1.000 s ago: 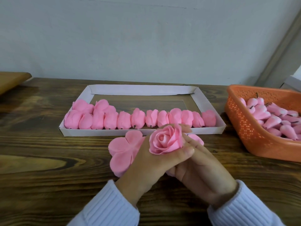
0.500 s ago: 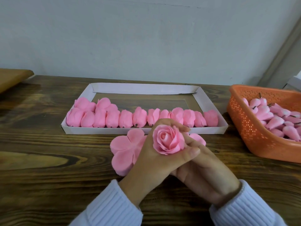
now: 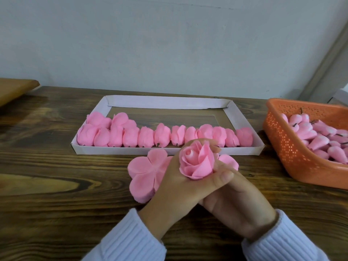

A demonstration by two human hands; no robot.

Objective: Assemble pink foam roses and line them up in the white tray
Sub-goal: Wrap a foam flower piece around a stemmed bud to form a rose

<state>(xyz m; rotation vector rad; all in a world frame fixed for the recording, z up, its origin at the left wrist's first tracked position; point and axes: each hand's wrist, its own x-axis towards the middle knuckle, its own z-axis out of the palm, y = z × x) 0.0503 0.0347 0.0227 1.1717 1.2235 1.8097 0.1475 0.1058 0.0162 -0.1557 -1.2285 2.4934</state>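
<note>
**In front of the white tray (image 3: 244, 117) — cupping one pink foam rose (image 3: 195, 162)**

Just above the wooden table (image 3: 56, 185), gripping the opened rose in the left hand (image 3: 180, 187): thumb (image 3: 224, 175) pressing against the bloom's lower right side, fingertips (image 3: 213, 145) curling round behind it, petals facing up toward the camera. Tucking the right hand (image 3: 237, 208) beneath that thumb, toward the base of the bloom — its fingers hidden there, so impossible to tell whether gripping or slack.

Flanking the hands, flat on the table: a petal stack (image 3: 145, 176) just to the left and another petal piece (image 3: 228, 161) peeking out behind on the right. Filling the tray's near side, touching one another, a row of finished roses (image 3: 162, 136). Standing well off to the right, an orange basket (image 3: 282, 147) holding pink buds (image 3: 316, 132).
</note>
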